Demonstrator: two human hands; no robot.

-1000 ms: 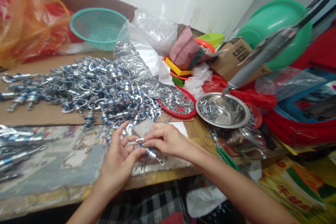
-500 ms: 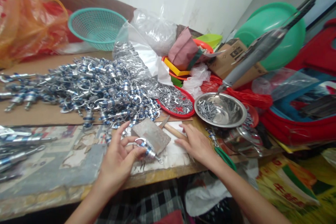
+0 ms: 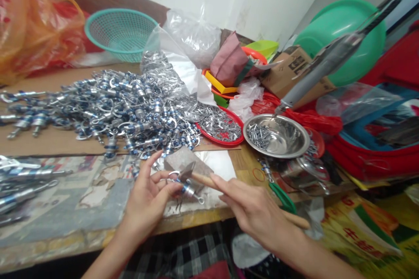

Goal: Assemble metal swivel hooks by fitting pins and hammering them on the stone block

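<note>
Between the thumb and fingers of my left hand (image 3: pixel 152 189) is a small silver-and-blue metal fitting (image 3: pixel 189 190) with a ring at its lower end and a curved metal piece at the top. Behind the fitting lies a flat grey metal block (image 3: pixel 201 165) on white paper. My right hand (image 3: pixel 252 202) is closed round the wooden handle of a hammer (image 3: pixel 203 179). The hammer's dark head is over the block's near side, at the upper part of the fitting; whether they touch I cannot tell.
A large heap of similar metal fittings (image 3: pixel 131 113) covers the back left. A red tray (image 3: pixel 240 122) holds small metal parts. Beside it stands a steel bowl (image 3: pixel 303 146) with pins. A grey metal tool arm (image 3: pixel 314 72) slants over the bowl. Green-handled pliers (image 3: pixel 282 198) lie at the table's edge.
My right hand has taken up the hammer from the paper and brought its head left to the fitting. My left hand keeps the fitting in nearly the same place.
</note>
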